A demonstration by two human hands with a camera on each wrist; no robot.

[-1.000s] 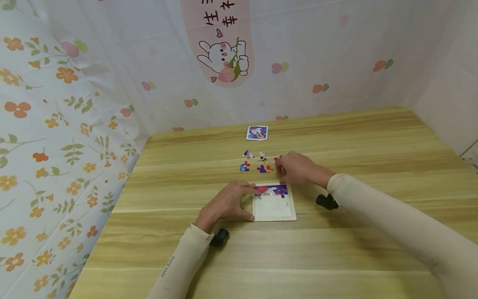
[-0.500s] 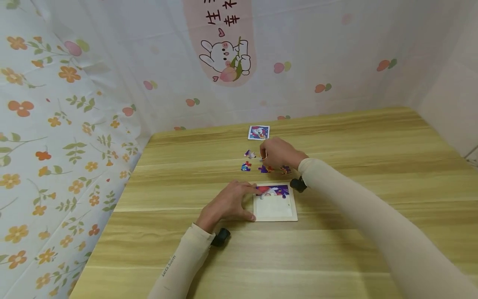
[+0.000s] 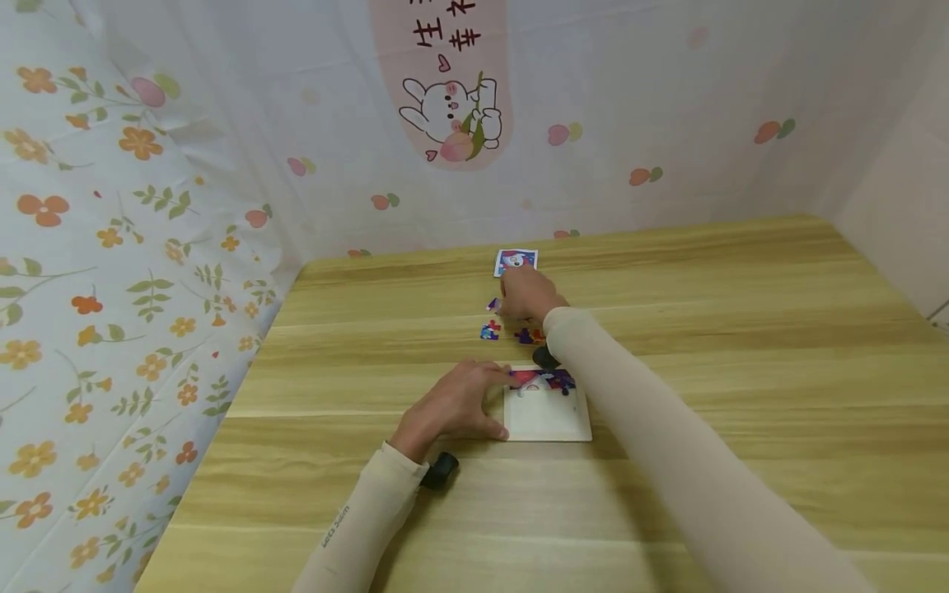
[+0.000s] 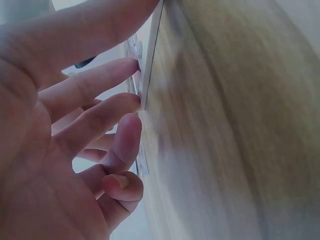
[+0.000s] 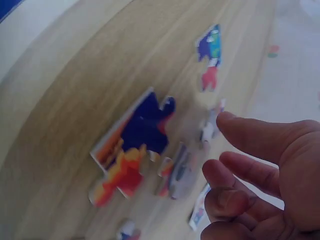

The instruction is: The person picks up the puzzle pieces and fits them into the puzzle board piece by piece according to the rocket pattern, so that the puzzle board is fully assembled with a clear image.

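My left hand [image 3: 455,399] rests at the left side of a white puzzle tray [image 3: 549,422], thumb at its near corner and a finger over the pieces fitted along its far side. In the left wrist view, the fingertips [image 4: 131,65] touch the tray's edge. My right hand [image 3: 528,294] is above the loose pieces, thumb and fingers apart with nothing seen between them. Its thumb is nearest a pale piece [image 5: 207,129]. A purple, orange and red piece [image 5: 145,125], a grey-white piece [image 5: 181,172] and a blue and red piece [image 5: 211,55] lie around it.
A small picture card [image 3: 519,257] lies beyond the loose pieces, partly covered by the right hand. A patterned curtain [image 3: 586,165] hangs behind the wooden table [image 3: 741,346]. My right forearm covers part of the tray's right side.
My right hand has moved left and away from beside the tray, passing over the loose pieces to the leftmost far one. The left hand has stayed at the tray.
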